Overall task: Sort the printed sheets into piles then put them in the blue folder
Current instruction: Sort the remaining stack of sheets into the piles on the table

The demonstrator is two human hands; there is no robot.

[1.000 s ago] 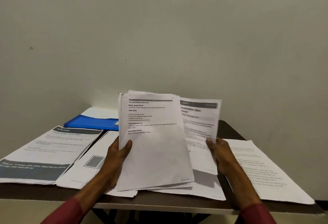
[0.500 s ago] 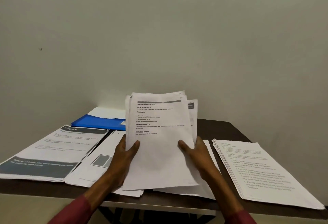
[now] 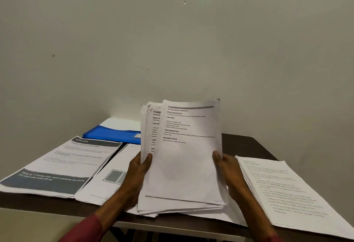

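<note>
- Two hands are holding up one stack of printed sheets over the table's front edge, as I am following on the head camera. The left hand is pinching the stack's left edge, thumb on the paper. The right hand is gripping its right edge the same way.
- Sorted piles are lying flat on the table: a KITCHEN-headed pile at the left edge, a grey-box pile beside it and a text pile at the right edge.
- Waiting at the back-left corner is the blue folder, partly hidden behind the raised stack.
- Doing this step well, I am judging, is meaning reading the front page's heading first. The right thumb should then be peeling off that single sheet while the left pinch is staying firm, so nothing slides.
- Against a second ago, the right hand is no longer fanning a dark-banner sheet out to the right. The sheets are now gathered together, with one page peeking out at the left.
</note>
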